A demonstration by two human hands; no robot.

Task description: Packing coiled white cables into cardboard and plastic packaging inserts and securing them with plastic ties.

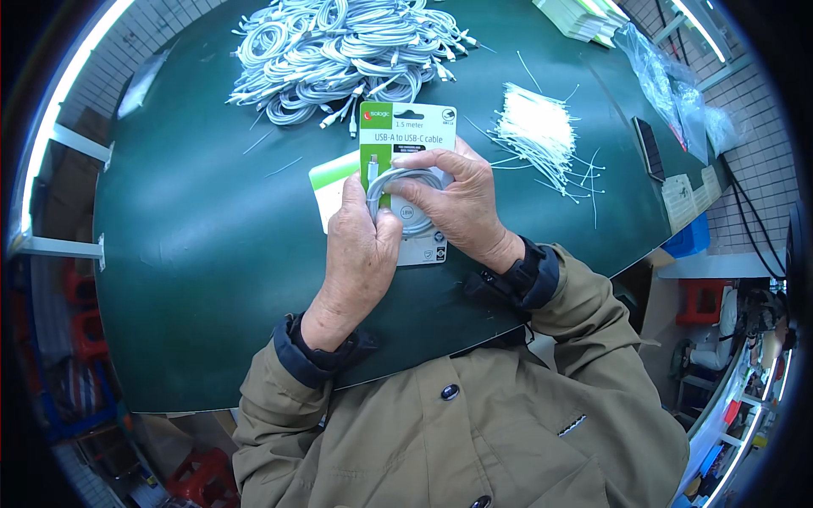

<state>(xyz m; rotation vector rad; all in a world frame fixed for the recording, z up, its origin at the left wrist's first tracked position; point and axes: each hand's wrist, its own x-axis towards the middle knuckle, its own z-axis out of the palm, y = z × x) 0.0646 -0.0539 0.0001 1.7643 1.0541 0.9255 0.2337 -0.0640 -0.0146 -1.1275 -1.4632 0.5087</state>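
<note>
Upright between my hands is a white and green cardboard package card [432, 250] with a hang slot at its top. A coiled white cable [374, 190] lies against the card's front, its metal plug pointing up at the left. My left hand [360, 241] grips the card's left edge and the coil, thumb on the front. From the right, my right hand [470, 199] pinches the top of the coil, with its thumb inside the loop and its other fingers partly hidden behind the card. Another white and green card [330, 186] lies on the table behind my left hand.
A big heap of coiled white cables [339, 59] covers the far middle of the dark green table [195, 279]. To the right are loose white cable ties [538, 131], stacked cards [584, 19], clear plastic bags [665, 85] and a dark phone-like slab [649, 148].
</note>
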